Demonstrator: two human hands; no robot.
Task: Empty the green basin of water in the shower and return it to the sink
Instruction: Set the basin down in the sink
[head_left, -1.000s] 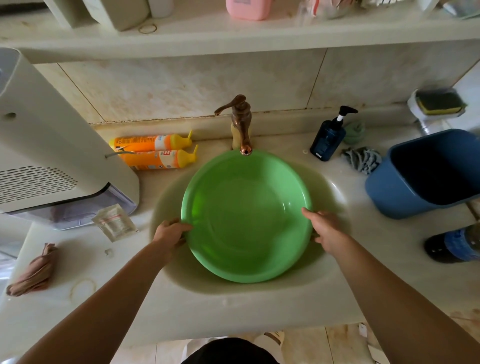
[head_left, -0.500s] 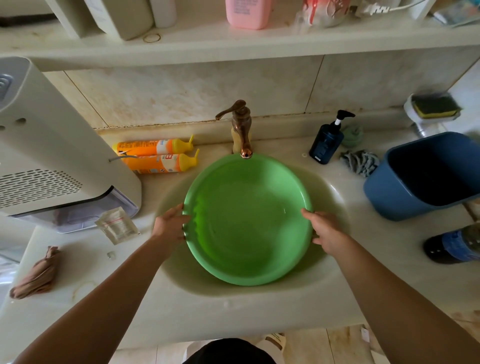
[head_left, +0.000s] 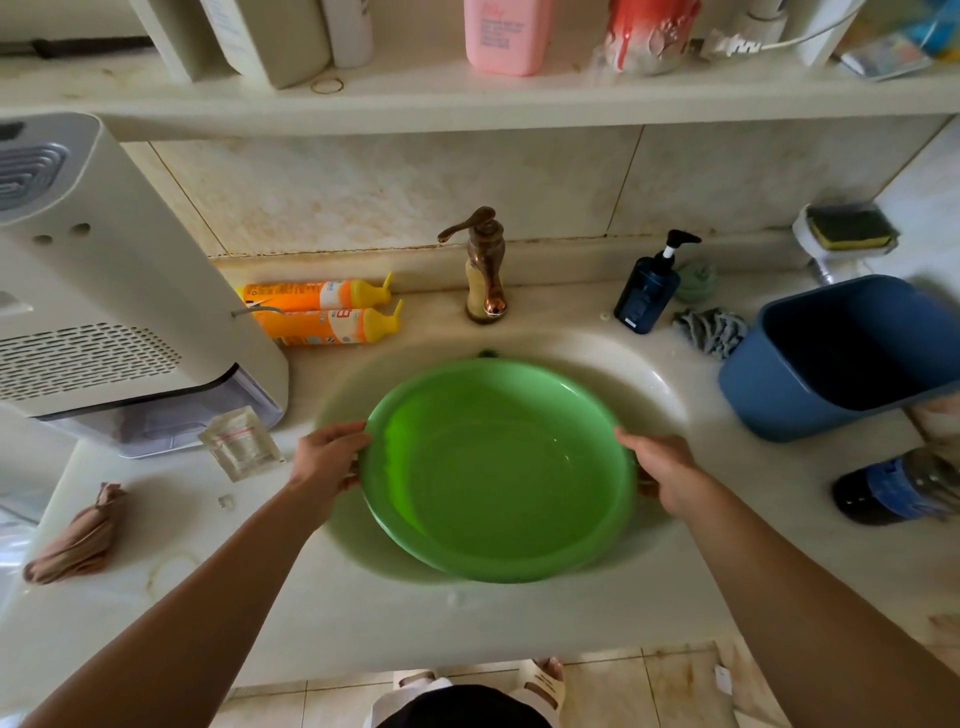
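Note:
The round green basin (head_left: 498, 467) holds clear water and hangs over the pale sink bowl (head_left: 644, 384), nearer the counter's front edge than the bronze tap (head_left: 485, 270). My left hand (head_left: 327, 460) grips its left rim, fingers curled over the edge. My right hand (head_left: 657, 470) grips the right rim the same way. The basin's back edge stands clear of the tap and the sink's rear wall shows behind it.
A white appliance (head_left: 104, 291) fills the left counter, with two orange bottles (head_left: 322, 312) lying beside it. A blue bin (head_left: 841, 353), a dark pump bottle (head_left: 647, 291) and rags sit at the right. A shelf (head_left: 467, 104) overhangs the tap. My feet show on the tiled floor below.
Both hands have closed on the rim. The basin has come out from under the tap toward me and looks lifted, uncovering the back of the sink bowl.

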